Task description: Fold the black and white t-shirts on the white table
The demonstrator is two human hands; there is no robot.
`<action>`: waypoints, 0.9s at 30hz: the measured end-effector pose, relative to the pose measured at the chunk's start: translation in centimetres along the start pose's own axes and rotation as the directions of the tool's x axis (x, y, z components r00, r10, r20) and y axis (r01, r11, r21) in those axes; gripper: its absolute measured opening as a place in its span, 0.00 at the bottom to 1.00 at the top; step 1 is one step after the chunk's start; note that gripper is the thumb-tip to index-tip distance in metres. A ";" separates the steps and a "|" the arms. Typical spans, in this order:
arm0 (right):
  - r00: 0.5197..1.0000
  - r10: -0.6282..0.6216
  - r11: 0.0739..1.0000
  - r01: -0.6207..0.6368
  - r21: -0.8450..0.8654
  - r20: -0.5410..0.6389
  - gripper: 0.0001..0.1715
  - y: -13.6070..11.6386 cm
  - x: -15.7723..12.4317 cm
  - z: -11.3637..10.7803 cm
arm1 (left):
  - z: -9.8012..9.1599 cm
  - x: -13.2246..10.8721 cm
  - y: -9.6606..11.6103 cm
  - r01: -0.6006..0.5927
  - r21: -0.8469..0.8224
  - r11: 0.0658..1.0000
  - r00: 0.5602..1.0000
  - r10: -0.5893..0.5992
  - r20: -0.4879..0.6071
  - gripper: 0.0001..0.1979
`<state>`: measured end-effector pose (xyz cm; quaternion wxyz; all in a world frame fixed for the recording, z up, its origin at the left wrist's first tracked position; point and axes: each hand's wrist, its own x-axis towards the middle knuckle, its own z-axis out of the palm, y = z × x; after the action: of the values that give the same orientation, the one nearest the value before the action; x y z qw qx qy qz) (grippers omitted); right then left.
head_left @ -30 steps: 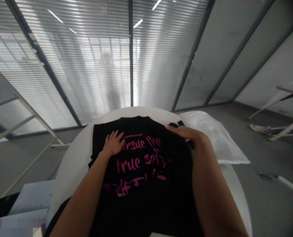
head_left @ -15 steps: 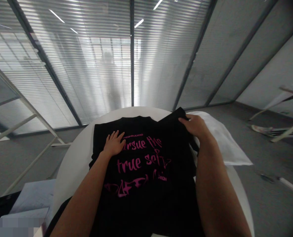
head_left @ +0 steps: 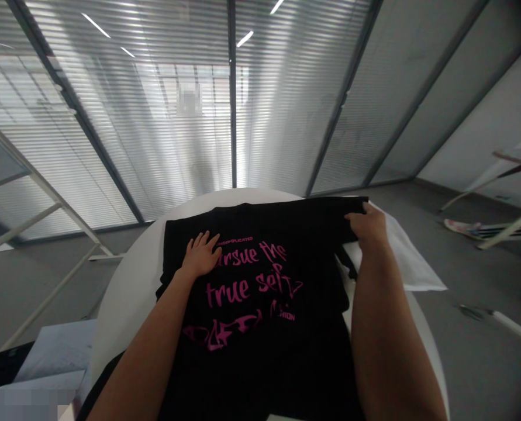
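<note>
The black T-shirt [head_left: 260, 275] lies beneath both my hands, its long axis running from me toward the far blinds [head_left: 155, 117], collar farthest. My left hand [head_left: 201, 254] lies flat and open on its chest. My right hand [head_left: 369, 227] grips a sleeve stretched sideways. Under it I see a round white table [head_left: 128, 280]. Pink lettering faces up, readable from my side.

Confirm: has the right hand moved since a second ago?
Yes. The right hand has slid rightward, from over the black T-shirt onto the white bag, drawing the sleeve out with it.
</note>
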<state>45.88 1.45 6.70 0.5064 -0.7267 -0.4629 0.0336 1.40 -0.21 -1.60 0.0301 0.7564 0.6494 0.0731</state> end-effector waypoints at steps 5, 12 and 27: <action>0.972 -0.188 0.972 0.205 -0.116 0.142 0.32 -4.2 -1.2 -0.3 | -0.1 0.0 0.1 -0.003 -0.004 1.000 1.000 0.003 0.006 0.29; 0.643 -0.327 0.880 0.474 -0.024 0.693 0.32 -9.7 -5.6 2.6 | -0.4 -0.1 0.3 0.005 -0.002 1.000 1.000 -0.005 0.016 0.29; 0.629 0.056 0.814 0.421 -0.401 0.775 0.38 -3.8 -9.5 11.2 | -0.3 0.0 0.3 0.009 -0.010 1.000 1.000 -0.009 0.005 0.29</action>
<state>32.28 2.84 0.17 0.0361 -0.7036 -0.6945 0.1457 1.64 -0.26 -1.25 0.0359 0.7535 0.6522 0.0745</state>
